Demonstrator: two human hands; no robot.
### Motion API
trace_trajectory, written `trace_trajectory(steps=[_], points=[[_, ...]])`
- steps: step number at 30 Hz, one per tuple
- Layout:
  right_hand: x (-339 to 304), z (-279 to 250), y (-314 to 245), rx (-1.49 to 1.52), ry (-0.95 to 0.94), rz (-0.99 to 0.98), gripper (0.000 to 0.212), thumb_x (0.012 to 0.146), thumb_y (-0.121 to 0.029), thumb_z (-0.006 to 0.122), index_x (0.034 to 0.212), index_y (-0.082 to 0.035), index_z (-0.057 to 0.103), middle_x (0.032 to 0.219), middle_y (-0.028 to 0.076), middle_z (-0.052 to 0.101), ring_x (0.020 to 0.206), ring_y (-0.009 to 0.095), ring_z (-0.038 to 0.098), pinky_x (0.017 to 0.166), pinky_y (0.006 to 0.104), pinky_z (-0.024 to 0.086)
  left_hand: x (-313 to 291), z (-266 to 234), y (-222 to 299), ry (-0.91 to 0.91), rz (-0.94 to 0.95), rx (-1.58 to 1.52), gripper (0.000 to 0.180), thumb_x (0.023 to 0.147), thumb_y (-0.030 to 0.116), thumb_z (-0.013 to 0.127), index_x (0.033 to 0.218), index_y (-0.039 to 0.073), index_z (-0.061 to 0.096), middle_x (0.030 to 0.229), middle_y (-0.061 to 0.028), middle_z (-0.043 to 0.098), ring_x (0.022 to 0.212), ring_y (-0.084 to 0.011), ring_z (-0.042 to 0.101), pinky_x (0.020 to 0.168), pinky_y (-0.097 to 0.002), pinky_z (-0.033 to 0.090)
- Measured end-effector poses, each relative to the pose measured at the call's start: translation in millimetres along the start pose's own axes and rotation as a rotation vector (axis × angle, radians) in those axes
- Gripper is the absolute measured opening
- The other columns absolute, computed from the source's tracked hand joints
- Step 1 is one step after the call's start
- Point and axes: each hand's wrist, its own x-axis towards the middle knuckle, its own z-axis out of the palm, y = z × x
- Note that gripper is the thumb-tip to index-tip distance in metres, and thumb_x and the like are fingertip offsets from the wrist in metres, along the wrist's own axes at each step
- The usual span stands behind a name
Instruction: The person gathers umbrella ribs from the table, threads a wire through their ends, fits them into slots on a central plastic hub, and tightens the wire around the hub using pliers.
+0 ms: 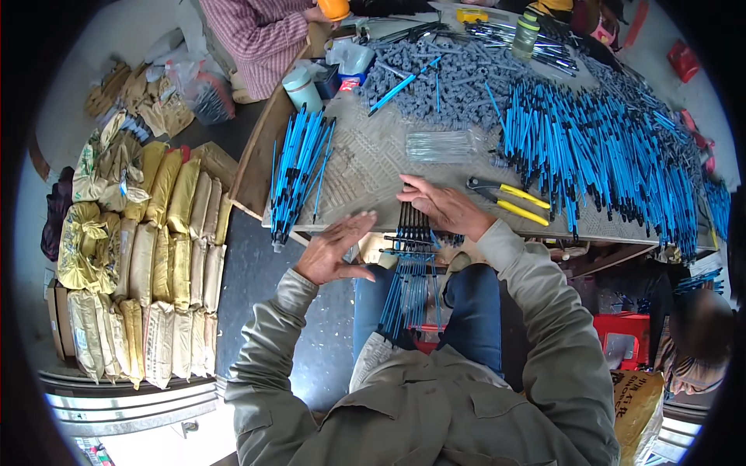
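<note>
Take the row of slim blue-and-black rods (pixel 412 233) as light, stiff and probably slick; they look apt to roll apart, so hold them across the black upper sections. They lie left of the yellow-handled pliers (pixel 525 196), sloping off the surface (pixel 365 175) toward your lap. Your right hand (pixel 447 208), just left of the pliers, lies over the black ends; whether its fingers clamp them, you cannot tell. Your left hand (pixel 336 250), farther left, is empty, thumb spread from the fingers. Beyond the pliers sit glossy clear strands (pixel 439 146) and knobbly grey pieces (pixel 435 78).
</note>
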Motion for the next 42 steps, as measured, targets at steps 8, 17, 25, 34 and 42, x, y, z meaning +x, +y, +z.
trace_trajectory(steps=[8,17,25,34,42], points=[[6.7,1.4,3.9,-0.014,0.030,0.006,0.045,0.096,-0.029,0.038,0.135,-0.009,0.029,0.111,0.014,0.061,0.102,0.032,0.058,0.081,0.0379,0.047,65.1,15.8,-16.2,-0.245,0.384,0.247,0.108,0.057,0.057,0.068,0.141,0.006,0.023,0.144,-0.0109,0.029,0.135,-0.0245,0.025,0.112,-0.0403,0.016],[35.7,-26.7,-30.5,0.110,0.106,0.124,0.039,0.097,-0.026,0.038,0.131,-0.008,0.036,0.113,0.012,0.061,0.104,0.023,0.059,0.088,0.0323,0.043,78.2,13.6,-9.5,-0.319,0.345,0.361,0.105,0.060,0.049,0.070,0.143,0.011,0.019,0.148,-0.0061,0.023,0.136,-0.0205,0.022,0.112,-0.0384,0.016],[79.4,-86.4,-25.4,-0.394,0.227,0.253,0.018,0.087,-0.023,0.054,0.096,-0.009,0.061,0.092,0.006,0.066,0.087,0.020,0.064,0.070,0.0320,0.048,75.7,13.8,-10.6,-0.244,0.324,0.186,0.106,0.055,0.039,0.075,0.142,0.010,0.021,0.148,-0.0062,0.022,0.136,-0.0214,0.023,0.111,-0.0387,0.018],[78.8,-90.5,48.4,-0.850,-0.012,0.316,0.009,0.073,-0.019,0.061,0.070,-0.010,0.061,0.079,0.012,0.059,0.075,0.034,0.061,0.062,0.0477,0.046,70.5,18.2,-12.1,-0.208,0.350,0.220,0.105,0.058,0.042,0.073,0.142,0.010,0.021,0.148,-0.0070,0.021,0.136,-0.0221,0.022,0.111,-0.0386,0.018],[67.4,-86.2,62.7,-0.872,0.148,0.168,0.010,0.074,-0.012,0.058,0.084,-0.009,0.055,0.082,0.012,0.058,0.075,0.036,0.059,0.061,0.0466,0.046,66.8,15.0,-11.6,-0.249,0.338,0.216,0.102,0.064,0.046,0.070,0.143,0.009,0.017,0.149,-0.0083,0.017,0.138,-0.0223,0.018,0.112,-0.0383,0.014]])
